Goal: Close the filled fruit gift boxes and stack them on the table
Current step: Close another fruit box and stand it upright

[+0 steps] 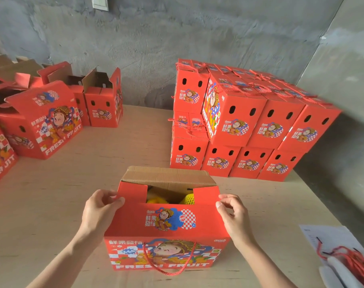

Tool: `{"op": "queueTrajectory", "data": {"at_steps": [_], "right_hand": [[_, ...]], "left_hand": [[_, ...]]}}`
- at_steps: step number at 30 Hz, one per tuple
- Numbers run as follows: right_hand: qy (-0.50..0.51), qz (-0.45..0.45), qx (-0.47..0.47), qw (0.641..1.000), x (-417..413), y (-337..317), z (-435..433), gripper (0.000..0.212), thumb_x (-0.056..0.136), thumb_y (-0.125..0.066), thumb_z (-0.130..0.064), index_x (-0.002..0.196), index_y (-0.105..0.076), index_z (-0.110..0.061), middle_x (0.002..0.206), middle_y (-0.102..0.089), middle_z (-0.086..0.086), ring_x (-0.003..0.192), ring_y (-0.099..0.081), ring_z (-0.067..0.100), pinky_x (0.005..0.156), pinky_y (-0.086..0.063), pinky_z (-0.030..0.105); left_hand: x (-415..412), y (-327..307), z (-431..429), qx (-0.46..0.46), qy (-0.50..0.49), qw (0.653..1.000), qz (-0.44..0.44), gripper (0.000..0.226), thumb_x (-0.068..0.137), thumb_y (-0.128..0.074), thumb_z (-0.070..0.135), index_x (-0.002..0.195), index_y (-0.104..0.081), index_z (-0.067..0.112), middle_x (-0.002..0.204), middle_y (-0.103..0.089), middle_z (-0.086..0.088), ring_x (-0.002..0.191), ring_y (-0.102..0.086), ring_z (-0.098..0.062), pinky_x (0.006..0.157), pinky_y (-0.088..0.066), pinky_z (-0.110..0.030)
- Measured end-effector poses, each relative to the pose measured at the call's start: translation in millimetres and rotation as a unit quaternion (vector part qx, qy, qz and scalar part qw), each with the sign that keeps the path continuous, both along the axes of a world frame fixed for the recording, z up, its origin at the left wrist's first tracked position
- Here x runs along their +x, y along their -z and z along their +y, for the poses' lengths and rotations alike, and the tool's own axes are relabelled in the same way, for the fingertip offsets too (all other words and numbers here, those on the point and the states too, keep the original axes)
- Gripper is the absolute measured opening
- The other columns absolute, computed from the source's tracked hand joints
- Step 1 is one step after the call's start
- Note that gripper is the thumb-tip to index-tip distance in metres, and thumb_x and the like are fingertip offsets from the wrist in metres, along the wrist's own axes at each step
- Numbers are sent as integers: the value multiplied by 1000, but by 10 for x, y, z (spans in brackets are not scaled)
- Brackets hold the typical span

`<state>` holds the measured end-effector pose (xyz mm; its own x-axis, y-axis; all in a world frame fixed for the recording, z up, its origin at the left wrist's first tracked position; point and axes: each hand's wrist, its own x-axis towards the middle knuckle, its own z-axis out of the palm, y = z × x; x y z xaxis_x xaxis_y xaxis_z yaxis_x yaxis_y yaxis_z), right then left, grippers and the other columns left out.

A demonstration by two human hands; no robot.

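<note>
A red fruit gift box (pixel 168 235) stands in front of me on the wooden table (pixel 119 154), its top partly open. Yellow fruit in foam netting (pixel 187 199) shows through the gap. The near red lid flap (pixel 131 192) leans inward and the far brown flap (pixel 166 176) stands up. My left hand (pixel 100 208) pinches the flap's left corner. At the flap's right corner, my right hand (pixel 233 215) does the same. A red rope handle (pixel 168 269) hangs down the box front. Closed boxes (pixel 245 121) are stacked in two layers at the back right.
Several open red boxes (pixel 44 121) stand along the left side and back left. Sheets of paper (pixel 330 238) and a bundle of red rope handles (pixel 351 260) lie at the right front corner. A grey concrete wall (pixel 177 38) runs behind the table.
</note>
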<state>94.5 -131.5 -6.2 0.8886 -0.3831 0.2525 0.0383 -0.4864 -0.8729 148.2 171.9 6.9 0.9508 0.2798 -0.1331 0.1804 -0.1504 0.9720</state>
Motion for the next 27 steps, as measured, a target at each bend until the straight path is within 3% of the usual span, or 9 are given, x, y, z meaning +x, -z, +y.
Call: {"op": "queueTrajectory", "data": {"at_steps": [4, 8, 11, 13, 15, 17, 20, 24, 27], "right_hand": [[21, 45, 98, 994, 41, -17, 21, 20, 88, -61, -4, 95, -49, -18, 112, -58, 4, 86, -57, 5, 62, -46, 11], [9, 120, 172, 978, 102, -12, 24, 46, 91, -57, -5, 132, -43, -20, 123, -51, -3, 92, -53, -2, 67, -43, 14], [-30, 183, 243, 952, 170, -84, -17, 53, 92, -50, 0, 140, -39, -21, 123, -60, 5, 100, -62, 21, 76, -53, 34], [-92, 223, 231, 942, 223, -153, -96, 55, 90, -49, 3, 139, -41, -22, 119, -64, 3, 101, -64, 21, 75, -54, 32], [-149, 257, 199, 934, 270, -233, -169, 65, 88, -52, 6, 144, -34, -22, 132, -53, -10, 110, -56, 10, 83, -48, 22], [-182, 278, 168, 928, 315, -300, -228, 76, 86, -54, 8, 148, -25, -25, 131, -41, -23, 111, -48, 0, 84, -39, 10], [-195, 284, 158, 925, 359, -319, -298, 79, 85, -57, 10, 147, -25, -29, 137, -40, -14, 125, -42, 9, 104, -34, 23], [-190, 267, 169, 930, 334, -261, -313, 64, 87, -56, 9, 130, -32, -32, 118, -51, -10, 101, -54, 3, 69, -46, 9], [-187, 261, 173, 931, 322, -231, -323, 59, 87, -57, 7, 128, -33, -29, 113, -53, -12, 96, -52, -3, 60, -44, 4]], "left_hand": [[48, -21, -45, -121, -5, 990, 74, 16, 87, -58, 0, 95, -55, 13, 81, -60, -8, 64, -59, -22, 53, -47, -29], [67, -24, -47, -152, 39, 979, 128, 11, 92, -52, 4, 95, -54, 14, 74, -68, -14, 60, -64, -27, 53, -51, -34], [99, -43, -36, -150, 66, 976, 141, 17, 94, -48, 3, 91, -56, 17, 62, -70, -10, 53, -66, -25, 52, -52, -34], [107, -48, -30, -159, 80, 975, 135, 20, 94, -45, 1, 104, -56, 15, 76, -70, -15, 61, -67, -29, 56, -53, -37], [103, -36, -25, -174, 94, 971, 134, 29, 96, -43, 2, 119, -50, 19, 93, -67, -17, 72, -66, -33, 60, -54, -40], [94, -29, -33, -183, 104, 969, 127, 37, 96, -41, 2, 126, -47, 23, 99, -66, -16, 76, -66, -33, 62, -55, -42], [86, -40, -54, -194, 110, 968, 112, 47, 97, -37, 0, 136, -41, 26, 104, -65, -16, 75, -66, -33, 61, -55, -42], [83, -11, -55, -204, 106, 968, 98, 60, 97, -38, -2, 145, -30, 34, 132, -54, -9, 80, -67, -31, 52, -56, -38], [84, 46, -47, -178, 114, 976, 47, 66, 97, -39, -4, 143, -28, 42, 149, -34, 6, 114, -56, -27, 59, -58, -39]]}}
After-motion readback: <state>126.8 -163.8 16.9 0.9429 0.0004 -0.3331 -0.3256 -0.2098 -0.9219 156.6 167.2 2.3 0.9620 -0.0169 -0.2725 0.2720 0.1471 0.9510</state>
